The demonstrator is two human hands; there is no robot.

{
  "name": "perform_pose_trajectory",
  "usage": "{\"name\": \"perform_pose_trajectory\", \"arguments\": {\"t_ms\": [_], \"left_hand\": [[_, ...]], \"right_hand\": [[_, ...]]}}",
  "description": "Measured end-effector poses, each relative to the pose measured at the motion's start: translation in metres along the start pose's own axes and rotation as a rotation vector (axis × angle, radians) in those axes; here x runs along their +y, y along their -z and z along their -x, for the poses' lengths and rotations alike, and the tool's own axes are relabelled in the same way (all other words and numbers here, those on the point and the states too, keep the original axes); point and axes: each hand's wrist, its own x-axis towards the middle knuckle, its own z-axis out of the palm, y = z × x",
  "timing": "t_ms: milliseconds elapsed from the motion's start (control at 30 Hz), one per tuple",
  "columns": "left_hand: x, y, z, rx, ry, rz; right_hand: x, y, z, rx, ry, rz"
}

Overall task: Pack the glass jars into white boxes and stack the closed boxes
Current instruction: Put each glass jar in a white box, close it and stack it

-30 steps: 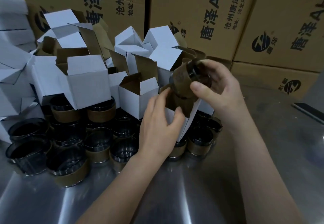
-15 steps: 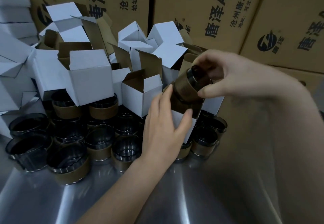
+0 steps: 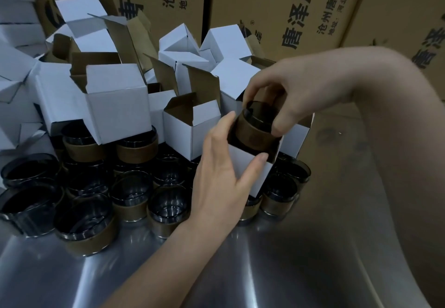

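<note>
My left hand [image 3: 222, 175] grips an open white box [image 3: 258, 175], thumb on its front face and fingers on its left side. My right hand [image 3: 286, 98] holds a dark glass jar [image 3: 256, 129] with a brown band by its rim, from above. The jar sits partly inside the box's open top, slightly tilted. Several more dark jars [image 3: 84, 225] with brown bands stand on the steel table [image 3: 240, 271] at the left and around the box. Open white boxes [image 3: 118, 110] are heaped behind them.
Large brown cartons [image 3: 277, 13] with black printing form a wall at the back. Closed white boxes [image 3: 14, 6] are stacked at the far left. My right forearm crosses the right side of the view.
My right hand has lowered the jar from above the box opening down into it and turned it more upright. My left hand still holds the box in the same place.
</note>
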Motion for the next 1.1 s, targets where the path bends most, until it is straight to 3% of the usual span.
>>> {"name": "perform_pose_trajectory", "arguments": {"t_ms": [200, 367, 500, 867, 1100], "left_hand": [[-0.004, -0.001, -0.005, -0.097, 0.27, 0.357], [-0.011, 0.006, -0.016, -0.25, 0.369, 0.433], [-0.01, 0.007, -0.02, -0.333, 0.36, 0.376], [-0.008, 0.009, -0.02, -0.222, 0.256, 0.35], [-0.007, 0.011, -0.018, -0.212, 0.237, 0.333]], "right_hand": [[-0.004, -0.014, -0.001, 0.03, -0.047, 0.075], [-0.004, -0.02, 0.004, 0.063, -0.051, 0.132], [-0.003, -0.026, 0.005, 0.114, -0.035, 0.202], [-0.005, -0.033, 0.004, 0.153, 0.069, 0.43], [-0.009, -0.038, -0.003, 0.091, 0.068, 0.5]]}}
